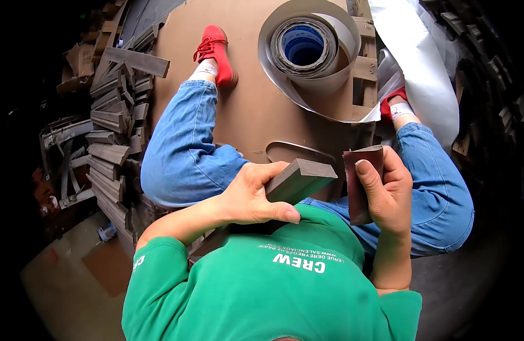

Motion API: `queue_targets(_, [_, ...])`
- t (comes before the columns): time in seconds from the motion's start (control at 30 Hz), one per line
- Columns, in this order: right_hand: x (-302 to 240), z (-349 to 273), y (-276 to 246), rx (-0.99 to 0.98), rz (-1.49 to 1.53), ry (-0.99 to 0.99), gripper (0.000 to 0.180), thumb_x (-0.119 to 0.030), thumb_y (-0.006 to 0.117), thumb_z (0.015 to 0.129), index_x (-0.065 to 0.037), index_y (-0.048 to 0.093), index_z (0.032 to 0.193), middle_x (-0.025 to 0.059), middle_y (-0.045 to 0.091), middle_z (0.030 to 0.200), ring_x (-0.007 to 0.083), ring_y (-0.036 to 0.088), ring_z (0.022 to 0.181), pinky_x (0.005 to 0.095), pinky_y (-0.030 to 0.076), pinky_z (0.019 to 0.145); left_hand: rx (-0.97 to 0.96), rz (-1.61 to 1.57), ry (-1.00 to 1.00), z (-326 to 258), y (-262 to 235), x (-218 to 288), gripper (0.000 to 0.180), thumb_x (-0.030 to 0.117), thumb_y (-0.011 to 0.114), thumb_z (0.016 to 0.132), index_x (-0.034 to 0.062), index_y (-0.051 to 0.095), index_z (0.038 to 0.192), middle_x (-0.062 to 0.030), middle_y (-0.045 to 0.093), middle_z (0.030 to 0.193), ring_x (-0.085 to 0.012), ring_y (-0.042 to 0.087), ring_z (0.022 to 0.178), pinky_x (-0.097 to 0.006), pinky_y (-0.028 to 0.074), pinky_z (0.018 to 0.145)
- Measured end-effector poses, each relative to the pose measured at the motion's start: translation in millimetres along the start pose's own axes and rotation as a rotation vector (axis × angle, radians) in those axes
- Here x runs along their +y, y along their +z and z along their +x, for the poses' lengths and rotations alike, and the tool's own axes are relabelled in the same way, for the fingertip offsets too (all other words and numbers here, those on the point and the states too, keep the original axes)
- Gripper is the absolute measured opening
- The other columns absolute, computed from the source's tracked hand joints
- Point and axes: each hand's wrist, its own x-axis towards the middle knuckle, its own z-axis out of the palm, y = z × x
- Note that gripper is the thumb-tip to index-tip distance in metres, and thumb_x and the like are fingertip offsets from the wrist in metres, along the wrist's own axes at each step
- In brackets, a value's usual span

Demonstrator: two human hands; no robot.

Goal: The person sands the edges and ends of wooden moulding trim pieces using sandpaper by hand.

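My left hand (243,196) is wrapped round a grey-brown wooden moulding (310,173), thumb on the near side. The moulding's cut end points away to the right, and its length runs back under my left forearm. Held upright just right of that end is a folded piece of dark red sandpaper (357,187), apart from the wood. My right hand (391,193) pinches it, with the thumb on its face and the fingers behind. A thin curved strip (299,145) lies beyond my hands on the brown board (245,122).
A loosely unwound grey roll (267,48) with a blue core stands at the far side, beside a wooden pallet (364,68). Many similar mouldings (108,150) are stacked at the left. White sheeting (426,74) hangs at the far right. My legs are spread either side.
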Motion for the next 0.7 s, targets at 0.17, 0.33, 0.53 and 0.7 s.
queue_targets(0.17, [5, 9, 4, 0.052, 0.020, 0.028, 0.022, -0.019, 0.063, 0.095, 0.000, 0.061, 0.107, 0.0032, 0.066, 0.093, 0.0059, 0.057, 0.080, 0.0202, 0.045, 0.072, 0.230, 0.058, 0.046, 25, 7, 22, 0.040, 0.035, 0.080, 0.078, -0.0020, 0.066, 0.083, -0.0114, 0.060, 0.063, -0.0137, 0.055, 0.054, -0.028, 0.045, 0.051])
queue_targets(0.33, [8, 11, -2, 0.040, 0.049, 0.059, 0.024, -0.021, 0.063, 0.095, 0.000, 0.062, 0.106, 0.0031, 0.066, 0.092, 0.0063, 0.057, 0.081, 0.0207, 0.045, 0.073, 0.232, 0.361, 0.047, 27, 9, 17, 0.016, 0.011, 0.064, 0.091, -0.0053, 0.065, 0.091, -0.0089, 0.062, 0.068, -0.0121, 0.054, 0.057, -0.025, 0.041, 0.053])
queue_targets(0.53, [16, 11, -8, 0.096, 0.094, 0.124, 0.023, -0.022, 0.061, 0.096, -0.001, 0.062, 0.105, 0.0011, 0.065, 0.086, 0.0047, 0.056, 0.074, 0.0195, 0.044, 0.067, 0.239, 0.373, 0.110, 24, 5, 13, 0.015, 0.006, 0.059, 0.092, -0.0064, 0.063, 0.099, -0.0095, 0.063, 0.073, -0.0143, 0.056, 0.059, -0.025, 0.043, 0.056])
queue_targets(0.7, [45, 1, -10, 0.148, 0.388, 0.316, 0.021, -0.022, 0.059, 0.097, -0.004, 0.061, 0.108, -0.0015, 0.063, 0.086, 0.0017, 0.054, 0.072, 0.0165, 0.043, 0.063, 0.229, 0.365, 0.216, 26, 2, 10, 0.020, 0.005, 0.065, 0.086, -0.0052, 0.059, 0.101, -0.0141, 0.065, 0.077, -0.0247, 0.064, 0.061, -0.029, 0.048, 0.055])
